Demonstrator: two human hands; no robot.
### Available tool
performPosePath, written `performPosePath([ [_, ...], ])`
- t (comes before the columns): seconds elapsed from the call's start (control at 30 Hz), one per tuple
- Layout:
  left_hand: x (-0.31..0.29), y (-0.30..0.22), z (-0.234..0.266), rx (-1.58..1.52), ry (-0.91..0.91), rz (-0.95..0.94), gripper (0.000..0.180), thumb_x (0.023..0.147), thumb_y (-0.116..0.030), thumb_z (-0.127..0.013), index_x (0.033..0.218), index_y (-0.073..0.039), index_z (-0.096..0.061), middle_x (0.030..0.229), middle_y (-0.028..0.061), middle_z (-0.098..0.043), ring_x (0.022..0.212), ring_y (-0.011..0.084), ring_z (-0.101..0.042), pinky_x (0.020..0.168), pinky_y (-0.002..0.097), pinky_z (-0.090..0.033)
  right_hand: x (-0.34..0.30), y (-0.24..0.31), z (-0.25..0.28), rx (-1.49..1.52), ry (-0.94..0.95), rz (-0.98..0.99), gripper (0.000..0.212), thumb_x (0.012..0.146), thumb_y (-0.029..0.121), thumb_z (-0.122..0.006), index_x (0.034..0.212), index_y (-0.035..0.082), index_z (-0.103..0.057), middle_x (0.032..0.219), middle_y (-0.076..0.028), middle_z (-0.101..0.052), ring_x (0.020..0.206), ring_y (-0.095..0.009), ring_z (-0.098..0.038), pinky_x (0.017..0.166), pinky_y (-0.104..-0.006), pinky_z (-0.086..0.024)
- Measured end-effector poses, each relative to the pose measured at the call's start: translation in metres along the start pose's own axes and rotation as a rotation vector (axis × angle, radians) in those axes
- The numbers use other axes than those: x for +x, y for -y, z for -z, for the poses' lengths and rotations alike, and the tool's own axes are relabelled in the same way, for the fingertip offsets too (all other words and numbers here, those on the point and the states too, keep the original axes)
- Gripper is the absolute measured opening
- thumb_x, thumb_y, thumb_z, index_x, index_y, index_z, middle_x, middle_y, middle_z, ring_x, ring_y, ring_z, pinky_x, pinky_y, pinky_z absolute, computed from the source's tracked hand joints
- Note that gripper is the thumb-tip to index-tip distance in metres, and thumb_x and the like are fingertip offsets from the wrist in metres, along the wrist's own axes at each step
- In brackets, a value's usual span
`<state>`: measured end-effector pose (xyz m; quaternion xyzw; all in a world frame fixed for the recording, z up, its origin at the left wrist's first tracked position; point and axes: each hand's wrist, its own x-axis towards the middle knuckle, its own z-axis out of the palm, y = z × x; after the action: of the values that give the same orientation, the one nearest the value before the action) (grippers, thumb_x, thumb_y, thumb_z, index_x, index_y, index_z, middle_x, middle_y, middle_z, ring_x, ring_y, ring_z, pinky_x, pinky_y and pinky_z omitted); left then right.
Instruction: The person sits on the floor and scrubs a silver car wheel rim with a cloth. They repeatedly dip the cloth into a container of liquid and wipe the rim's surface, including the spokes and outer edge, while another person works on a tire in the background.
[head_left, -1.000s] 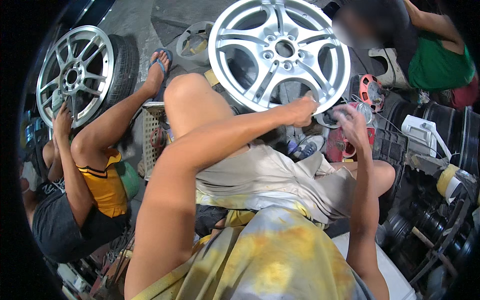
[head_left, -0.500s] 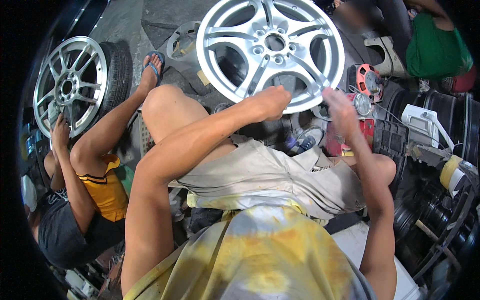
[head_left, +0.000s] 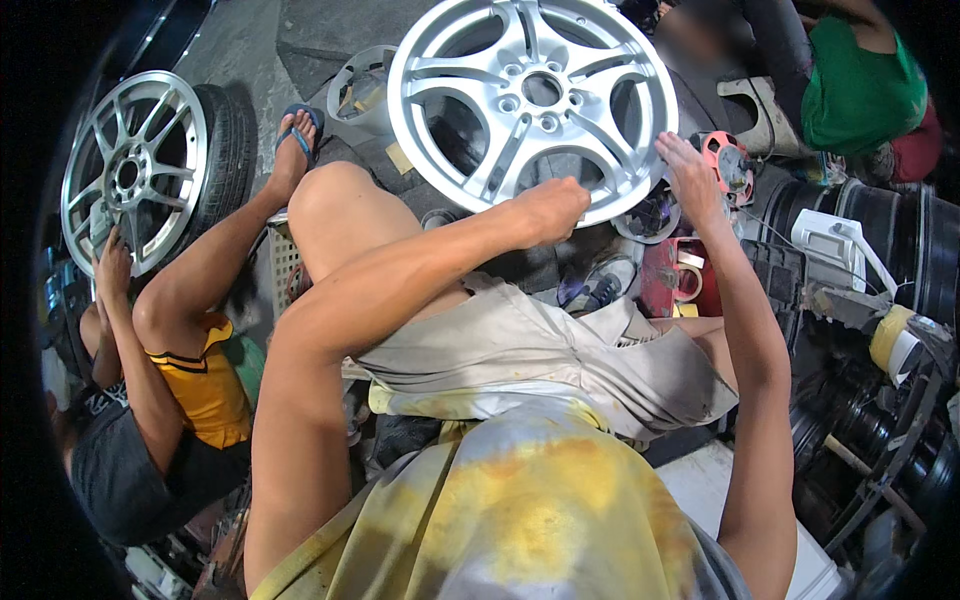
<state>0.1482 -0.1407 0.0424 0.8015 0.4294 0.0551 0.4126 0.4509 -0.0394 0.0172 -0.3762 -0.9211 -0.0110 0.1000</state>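
A silver multi-spoke alloy wheel (head_left: 541, 60) stands in front of my knees with its face toward me. My left hand (head_left: 555, 208) is closed in a fist at the wheel's near edge, over the lower rim. What its fingers hold, if anything, is hidden. Fingers stretched out and close together, my right hand (head_left: 692, 180) lies along the right outer edge of the wheel, fingertips at the rim. No object shows in it.
On the left a co-worker's hand (head_left: 113, 262) is at another silver wheel (head_left: 128, 172), with a tyre (head_left: 226, 150) behind it. Right of my wheel are a red reel (head_left: 728, 165), a red box (head_left: 665, 272) with tape rolls, and dark wheel barrels (head_left: 850, 215). Another person in green (head_left: 860, 85) sits far right.
My right hand, blurred before, has moved farther away along the wheel's right edge and is steady now. My left fist has shifted slightly right along the near rim.
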Motion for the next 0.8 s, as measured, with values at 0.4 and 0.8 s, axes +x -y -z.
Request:
performPosePath([
  [0.4,0.097,-0.038,-0.073,0.465,-0.447,-0.183,0.027,0.090,-0.002,-0.054,0.112,0.013,-0.060,0.119,0.0277,-0.064,0.121,0.0369,-0.064,0.095,0.0416,-0.057,-0.063,0.085,0.024,0.449,-0.205,-0.513,0.034,0.094,-0.004,-0.051,0.120,0.000,-0.072,0.116,-0.022,-0.073,0.109,-0.035,-0.071,0.097,-0.0407,-0.054],
  [0.8,0.032,-0.013,-0.034,0.098,-0.104,-0.019,0.013,0.083,0.001,-0.062,0.086,0.008,-0.072,0.093,0.0303,-0.070,0.092,0.0435,-0.072,0.082,0.0499,-0.060,-0.031,0.060,0.008,1.013,-0.403,-0.857,0.027,0.098,0.000,-0.060,0.122,-0.005,-0.070,0.118,-0.013,-0.072,0.103,-0.025,-0.071,0.095,-0.0361,-0.058],
])
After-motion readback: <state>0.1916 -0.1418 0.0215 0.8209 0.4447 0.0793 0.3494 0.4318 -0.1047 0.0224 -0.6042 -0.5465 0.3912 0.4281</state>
